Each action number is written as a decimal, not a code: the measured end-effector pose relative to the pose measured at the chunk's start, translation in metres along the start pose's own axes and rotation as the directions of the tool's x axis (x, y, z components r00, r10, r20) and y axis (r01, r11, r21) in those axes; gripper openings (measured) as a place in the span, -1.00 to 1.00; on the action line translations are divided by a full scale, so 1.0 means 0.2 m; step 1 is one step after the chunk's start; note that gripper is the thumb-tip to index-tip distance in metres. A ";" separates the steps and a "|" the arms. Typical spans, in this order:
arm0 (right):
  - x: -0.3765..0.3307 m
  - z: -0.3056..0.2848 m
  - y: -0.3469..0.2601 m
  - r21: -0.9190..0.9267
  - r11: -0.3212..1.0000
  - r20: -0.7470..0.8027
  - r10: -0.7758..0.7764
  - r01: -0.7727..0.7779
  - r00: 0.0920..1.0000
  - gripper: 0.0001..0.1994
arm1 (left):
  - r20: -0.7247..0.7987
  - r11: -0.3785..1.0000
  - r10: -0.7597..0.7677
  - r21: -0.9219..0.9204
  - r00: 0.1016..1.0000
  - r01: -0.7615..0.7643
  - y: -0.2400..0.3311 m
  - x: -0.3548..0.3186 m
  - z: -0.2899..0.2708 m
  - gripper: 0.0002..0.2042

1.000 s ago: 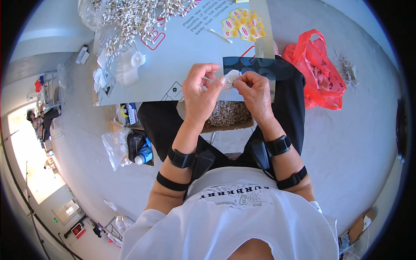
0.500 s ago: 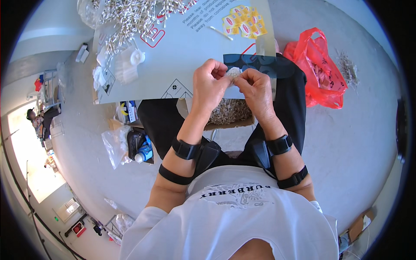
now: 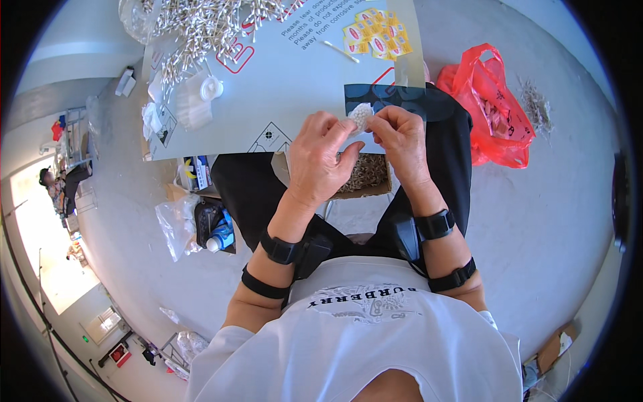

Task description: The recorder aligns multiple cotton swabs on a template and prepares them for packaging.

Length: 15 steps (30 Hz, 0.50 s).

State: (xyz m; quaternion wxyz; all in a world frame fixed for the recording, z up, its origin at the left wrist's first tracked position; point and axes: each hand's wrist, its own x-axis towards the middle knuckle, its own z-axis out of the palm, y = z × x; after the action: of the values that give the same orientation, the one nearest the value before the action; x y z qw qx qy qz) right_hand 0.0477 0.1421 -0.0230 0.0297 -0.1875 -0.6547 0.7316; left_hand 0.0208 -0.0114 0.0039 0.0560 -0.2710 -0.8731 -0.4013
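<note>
My left hand (image 3: pixel 321 157) and my right hand (image 3: pixel 400 137) meet over the near edge of a grey board (image 3: pixel 281 87) lying across my lap. Between their fingertips they pinch a small white round bundle of cotton swabs (image 3: pixel 360 116). A big heap of loose cotton swabs (image 3: pixel 207 27) covers the board's far left. Near it stand a small white round lid (image 3: pixel 211 87) and a clear plastic piece (image 3: pixel 189 107). Yellow and red stickers (image 3: pixel 375 33) lie at the board's far right, with one loose swab (image 3: pixel 340 51) beside them.
A red plastic bag (image 3: pixel 492 107) sits on the floor to my right. A cardboard box with brownish bits (image 3: pixel 365 177) is under the board between my knees. To my left on the floor are a clear bag (image 3: pixel 175 224) and a blue-capped bottle (image 3: pixel 221 238).
Both hands have lifted slightly away from me toward the board, still holding the white bundle together. The view has tilted a little.
</note>
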 end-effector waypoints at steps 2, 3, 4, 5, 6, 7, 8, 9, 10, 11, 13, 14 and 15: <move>0.01 -0.03 0.00 0.027 1.000 0.001 -0.007 0.007 1.000 -0.86 | 0.012 0.993 0.017 0.115 1.000 -0.019 0.01 -0.01 0.02 -0.74; 0.02 -0.06 0.00 0.016 0.999 0.013 -0.036 0.035 0.999 -0.96 | 0.011 0.993 0.016 0.113 1.000 -0.017 0.01 -0.02 0.03 -0.74; 0.03 -0.08 -0.01 0.006 0.998 0.028 -0.063 0.063 0.998 -0.93 | -0.002 0.995 0.031 0.099 1.000 -0.030 -0.01 -0.02 0.03 -0.75; 0.03 -0.08 -0.04 0.004 0.998 0.032 -0.063 0.062 0.998 -0.93 | -0.015 0.995 0.045 0.085 0.999 -0.044 -0.02 -0.02 0.04 -0.76; 0.03 -0.10 -0.07 -0.085 0.973 0.076 -0.208 0.214 0.975 -0.80 | -0.019 0.996 0.042 0.085 0.999 -0.040 -0.02 -0.02 0.04 -0.76; 0.03 -0.11 -0.12 -0.168 0.917 0.129 -0.343 0.362 0.930 -0.68 | -0.026 0.997 0.039 0.066 0.999 -0.037 -0.02 -0.02 0.04 -0.77; 0.04 -0.13 -0.15 -0.219 0.903 0.232 -0.321 0.371 0.918 -0.54 | -0.034 0.998 0.036 0.048 0.999 -0.034 -0.02 -0.01 0.04 -0.78; 0.06 -0.13 -0.15 -0.222 0.902 0.234 -0.320 0.371 0.918 -0.54 | -0.036 0.998 0.034 0.045 0.999 -0.033 -0.03 -0.01 0.05 -0.78; 0.07 -0.13 -0.16 -0.257 0.848 0.327 -0.375 0.463 0.868 -0.58 | -0.034 0.999 0.051 0.017 0.998 -0.050 -0.03 -0.01 0.05 -0.79; 0.08 -0.14 -0.16 -0.280 0.785 0.419 -0.418 0.553 0.806 -0.61 | -0.033 0.998 0.067 -0.012 0.997 -0.068 -0.04 0.00 0.05 -0.80; 0.10 -0.15 -0.15 -0.317 0.738 0.455 -0.433 0.596 0.778 -0.64 | -0.046 0.996 0.061 -0.062 0.997 -0.064 -0.03 0.01 0.05 -0.80; 0.11 -0.15 -0.14 -0.348 0.688 0.491 -0.445 0.637 0.749 -0.67 | -0.059 0.992 0.054 -0.110 0.997 -0.060 -0.03 0.02 0.04 -0.80; 0.11 -0.16 -0.14 -0.346 0.687 0.494 -0.445 0.638 0.747 -0.67 | -0.061 0.992 0.053 -0.109 0.997 -0.059 -0.04 0.02 0.04 -0.80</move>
State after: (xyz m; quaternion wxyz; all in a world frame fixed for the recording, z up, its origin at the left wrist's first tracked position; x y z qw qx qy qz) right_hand 0.0314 0.1818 -0.0024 0.0756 0.1593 -0.8379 0.5166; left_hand 0.0148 -0.0082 -0.0057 0.0774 -0.2865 -0.8397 -0.4549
